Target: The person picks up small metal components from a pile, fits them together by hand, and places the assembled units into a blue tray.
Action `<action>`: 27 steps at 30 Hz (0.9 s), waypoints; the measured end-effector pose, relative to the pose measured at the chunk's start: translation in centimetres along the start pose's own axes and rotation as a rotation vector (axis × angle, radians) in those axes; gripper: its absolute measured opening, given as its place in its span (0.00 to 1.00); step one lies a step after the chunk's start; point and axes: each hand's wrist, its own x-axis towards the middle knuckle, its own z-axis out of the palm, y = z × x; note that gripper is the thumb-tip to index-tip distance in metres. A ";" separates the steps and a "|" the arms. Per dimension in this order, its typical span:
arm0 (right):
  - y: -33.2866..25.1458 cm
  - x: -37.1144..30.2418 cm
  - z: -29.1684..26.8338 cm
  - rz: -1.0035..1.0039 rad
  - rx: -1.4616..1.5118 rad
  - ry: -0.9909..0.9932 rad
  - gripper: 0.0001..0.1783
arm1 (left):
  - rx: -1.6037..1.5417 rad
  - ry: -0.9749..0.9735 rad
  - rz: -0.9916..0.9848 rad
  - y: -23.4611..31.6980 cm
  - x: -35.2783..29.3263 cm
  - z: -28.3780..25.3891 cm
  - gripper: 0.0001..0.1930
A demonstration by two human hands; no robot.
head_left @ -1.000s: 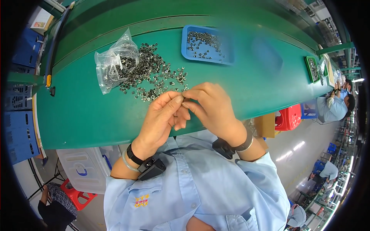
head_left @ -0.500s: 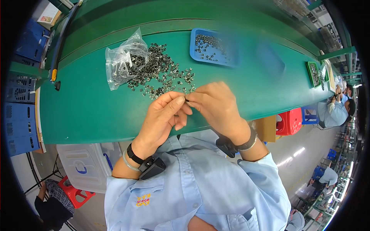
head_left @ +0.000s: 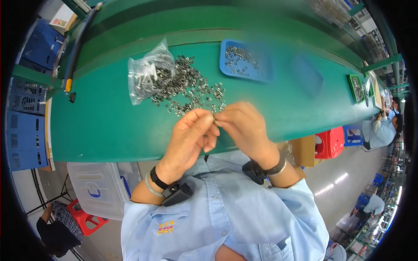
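Observation:
My left hand (head_left: 189, 137) and my right hand (head_left: 246, 126) meet fingertip to fingertip over the near part of the green table (head_left: 109, 135). Pinched between them is a tiny metal part (head_left: 215, 120), mostly covered by the fingers. Both hands are closed on it, the left one with its lower fingers curled. Just beyond the fingertips lies a loose pile of small dark and silvery metal parts (head_left: 187, 82). A clear plastic bag (head_left: 143, 82) lies on its side at the pile's left, with more such parts inside.
At the back stands a blue tray (head_left: 224, 69) with scattered small parts; a blurred blue shape (head_left: 309, 76) is to its right. Far right is a green tray (head_left: 356, 89). Below the table are a lidded clear bin (head_left: 93, 185), a cardboard box (head_left: 305, 150) and red stools (head_left: 331, 141). Other people sit farther off.
The whole view has shifted slightly, so the table things sit a little lower and to the right. My hands stay together, with the fingertips turned slightly around the small part.

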 end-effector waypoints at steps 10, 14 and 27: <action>-1.5 0.1 -0.6 -0.011 0.027 -0.008 0.12 | 0.050 -0.042 0.045 -0.5 -0.1 -0.4 0.06; -1.5 -0.7 0.0 0.039 0.101 0.020 0.12 | 0.019 -0.065 0.030 -0.8 -0.2 -0.6 0.07; -0.9 -0.7 0.8 0.058 0.133 0.040 0.11 | 0.127 -0.091 0.049 -0.2 0.1 -1.4 0.08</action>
